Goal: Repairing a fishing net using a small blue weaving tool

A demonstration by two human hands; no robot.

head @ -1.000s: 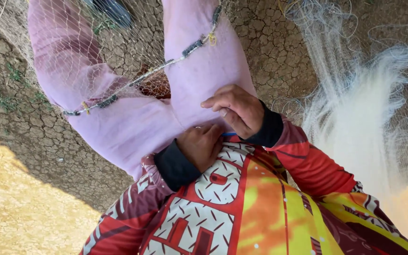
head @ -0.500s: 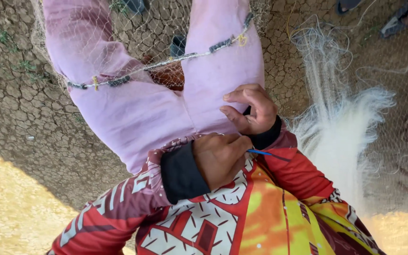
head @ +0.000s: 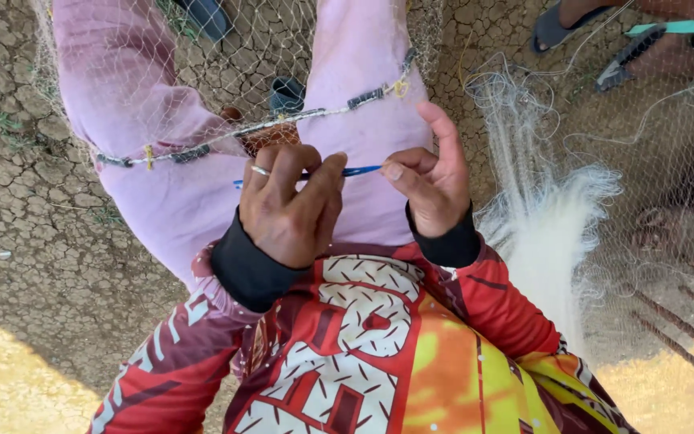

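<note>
I look down at my lap, red patterned jersey at the bottom and pink trousers (head: 363,64) stretching away. My left hand (head: 291,209), a ring on one finger, is closed around a thin blue netting needle (head: 361,170). My right hand (head: 431,185) pinches the needle's right tip between thumb and forefinger, the other fingers raised. A fine fishing net (head: 122,48) drapes over my legs. Its edge rope with dark weights and yellow ties (head: 315,112) runs across both thighs just beyond my hands.
A heap of white bunched net (head: 556,233) lies to the right on cracked dry ground (head: 34,233). Another person's sandalled foot (head: 560,24) shows at the top right. Dark sandals (head: 287,92) sit by my feet.
Both hands have lifted off my belly and moved apart. The blue needle, barely showing before, is now stretched between them. The view has tilted further down onto the lap.
</note>
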